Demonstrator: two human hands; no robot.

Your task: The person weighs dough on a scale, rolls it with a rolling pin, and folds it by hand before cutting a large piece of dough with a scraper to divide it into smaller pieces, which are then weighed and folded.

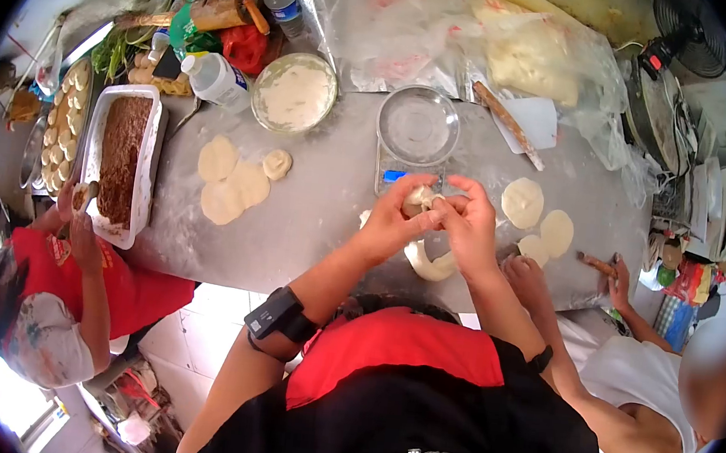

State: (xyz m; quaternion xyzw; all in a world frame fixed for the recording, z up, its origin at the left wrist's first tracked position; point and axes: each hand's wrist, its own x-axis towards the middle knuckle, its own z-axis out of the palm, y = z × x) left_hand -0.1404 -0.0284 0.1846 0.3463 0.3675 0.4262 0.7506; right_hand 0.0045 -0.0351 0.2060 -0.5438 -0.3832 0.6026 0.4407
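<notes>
Above the steel table, my left hand [397, 219] and my right hand [466, 223] meet with bent fingers around a small piece of pale dough [419, 200]. The fingers partly cover the dough. Below them on the table lies a thick curved strip of dough [429, 266], partly hidden by my hands. Just beyond my fingers stands a kitchen scale [385, 176] with a round metal pan [418, 125] on top. Flat dough rounds [523, 203] lie to the right, and more dough rounds [224, 200] to the left, with a small dough piece [277, 164] beside them.
A bowl of flour [294, 93] and plastic bottles stand at the back left. A white tub of brown filling [125, 160] is near a person in red [113, 281]. At right, another person's hand [618, 282] touches a rolling pin [597, 265]. Plastic sheeting [417, 31] covers the back.
</notes>
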